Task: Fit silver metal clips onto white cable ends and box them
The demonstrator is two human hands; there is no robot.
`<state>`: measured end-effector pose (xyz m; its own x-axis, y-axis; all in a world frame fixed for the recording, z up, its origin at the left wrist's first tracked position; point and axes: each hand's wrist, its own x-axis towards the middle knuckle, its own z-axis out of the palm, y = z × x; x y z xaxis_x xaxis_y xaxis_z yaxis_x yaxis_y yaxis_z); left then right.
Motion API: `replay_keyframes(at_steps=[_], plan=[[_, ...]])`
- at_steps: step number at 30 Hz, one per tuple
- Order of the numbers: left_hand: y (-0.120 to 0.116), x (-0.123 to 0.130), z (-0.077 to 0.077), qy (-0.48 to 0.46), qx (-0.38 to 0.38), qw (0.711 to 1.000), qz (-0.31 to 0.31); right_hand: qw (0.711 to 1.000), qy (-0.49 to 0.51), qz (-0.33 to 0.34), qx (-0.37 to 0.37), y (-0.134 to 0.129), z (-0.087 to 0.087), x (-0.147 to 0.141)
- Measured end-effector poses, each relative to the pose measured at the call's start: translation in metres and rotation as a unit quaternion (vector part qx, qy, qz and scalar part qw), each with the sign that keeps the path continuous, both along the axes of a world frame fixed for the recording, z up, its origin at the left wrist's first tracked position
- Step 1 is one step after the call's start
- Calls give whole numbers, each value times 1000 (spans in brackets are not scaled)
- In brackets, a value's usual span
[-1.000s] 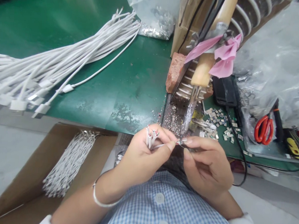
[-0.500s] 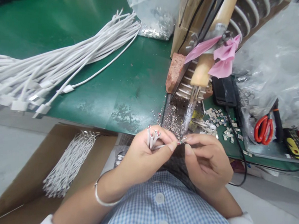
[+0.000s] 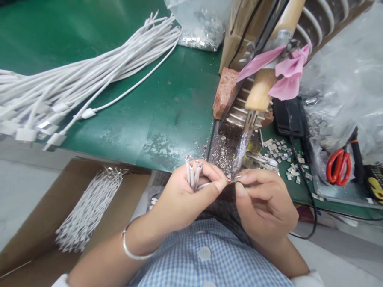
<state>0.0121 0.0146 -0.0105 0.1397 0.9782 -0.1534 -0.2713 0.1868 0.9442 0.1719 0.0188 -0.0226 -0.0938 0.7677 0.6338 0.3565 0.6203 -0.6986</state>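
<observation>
Holding several white cables in the closed grip of the left hand, with stripped ends pointing up to twelve o'clock. Pinching also one more cable between thumb and first finger of this hand, with red wire toward three o'clock. Gripping a small metal piece in the closed fingertips of the right hand, at three o'clock from the left hand, near the tip of the soldering iron. Cannot tell contact or gap between tip, wire and piece. Can see, at twelve o'clock from the hands, a brick. Can find on the green table loose metal pieces at two o'clock, and at three o'clock red-handled pliers. Can notice at ten o'clock a big cable bundle, and, between eight and nine, thin white leads inside a cardboard box.
</observation>
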Motion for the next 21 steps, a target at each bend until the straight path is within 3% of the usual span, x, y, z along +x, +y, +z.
replay_keyframes(at_steps=[21], plan=[[-2,-2,1,25,-2,1000,-2,1000,-18,14,2,-5,1,3]])
